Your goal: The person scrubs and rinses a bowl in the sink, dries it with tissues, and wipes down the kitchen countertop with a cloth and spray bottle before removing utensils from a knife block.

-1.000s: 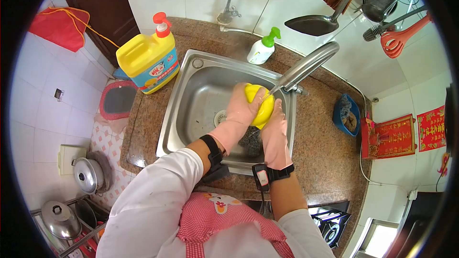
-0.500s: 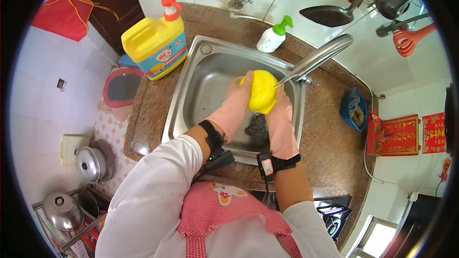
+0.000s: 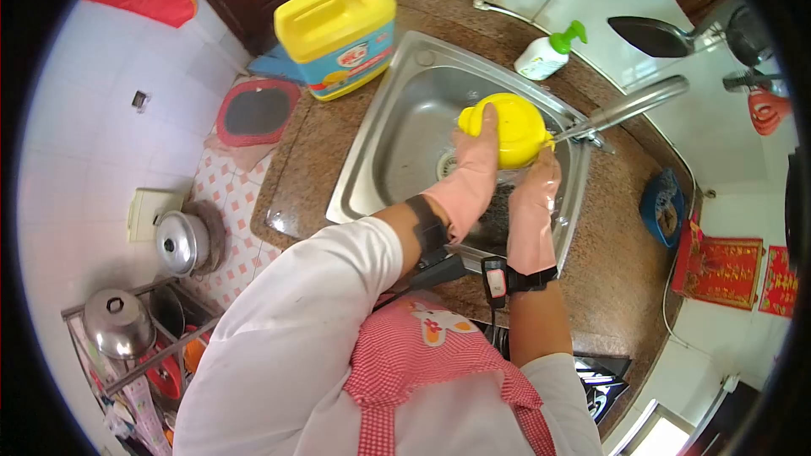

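Note:
Over the sink (image 3: 397,152), both my hands, in pink rubber gloves, hold a round yellow bowl (image 3: 517,125) with small lugs on its sides. My left hand (image 3: 481,156) grips its near left side, the thumb lying across the yellow surface. At the lower right edge, my right hand (image 3: 539,176) holds it by the lug, its fingers partly hidden. A thin stream from the metal faucet (image 3: 642,97) meets the bowl near that lug. Below the hands, a dark scrubbing pad (image 3: 498,203) lies in the sink, partly covered by the gloves.
A large yellow detergent jug (image 3: 346,42) stands left of the sink. Behind it sits a white pump bottle (image 3: 541,59) with a green top. A blue basket (image 3: 661,207) rests on the right counter. Ladles and a spatula (image 3: 650,36) hang on the wall.
The bowl has been turned and tilted, so its round face and side lugs now show. My view has shifted, and the sink drain has come into sight.

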Demonstrator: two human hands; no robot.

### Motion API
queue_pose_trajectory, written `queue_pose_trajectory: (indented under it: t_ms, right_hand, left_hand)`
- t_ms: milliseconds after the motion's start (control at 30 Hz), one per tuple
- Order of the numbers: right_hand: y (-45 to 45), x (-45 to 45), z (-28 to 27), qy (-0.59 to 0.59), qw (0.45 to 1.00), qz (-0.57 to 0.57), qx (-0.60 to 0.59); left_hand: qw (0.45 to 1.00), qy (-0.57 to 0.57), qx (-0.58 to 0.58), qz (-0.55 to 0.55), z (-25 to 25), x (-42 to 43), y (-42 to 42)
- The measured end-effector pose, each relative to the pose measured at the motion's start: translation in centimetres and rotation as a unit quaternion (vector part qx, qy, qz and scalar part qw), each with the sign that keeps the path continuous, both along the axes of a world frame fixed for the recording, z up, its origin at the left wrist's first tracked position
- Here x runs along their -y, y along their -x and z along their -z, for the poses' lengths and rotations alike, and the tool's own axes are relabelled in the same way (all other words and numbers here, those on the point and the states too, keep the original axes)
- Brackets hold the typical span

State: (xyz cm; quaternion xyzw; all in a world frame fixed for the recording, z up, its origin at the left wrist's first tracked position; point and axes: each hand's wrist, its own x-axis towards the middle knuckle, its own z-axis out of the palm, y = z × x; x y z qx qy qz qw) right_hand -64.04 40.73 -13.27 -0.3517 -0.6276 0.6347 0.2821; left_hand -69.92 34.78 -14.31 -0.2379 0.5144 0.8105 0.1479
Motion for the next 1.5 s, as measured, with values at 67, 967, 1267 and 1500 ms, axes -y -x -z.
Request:
queue_pose_trajectory:
  t_ms: [67, 967, 1267, 1500]
  right_hand:
    - [-0.3, -0.2, -0.3, -0.098, 0.993, -0.014, 0.061]
    - [-0.2, -2.3, -2.4, -0.065, 0.970, -0.176, 0.155]
    - [-0.6, -0.8, -3.5, -0.315, 0.912, -0.171, 0.201]
    - [-1.6, -0.5, -1.1, -0.382, 0.911, -0.144, 0.066]
  left_hand:
    - [0.999, -0.029, 0.007, -0.026, -0.2, 0.0, -0.5]
    - [0.983, -0.047, -0.142, 0.106, 0.4, 1.4, -1.0]
    - [0.994, -0.013, -0.081, 0.076, 2.7, 0.8, -1.2]
    - [0.985, -0.088, -0.125, 0.084, 0.6, 1.3, -1.1]
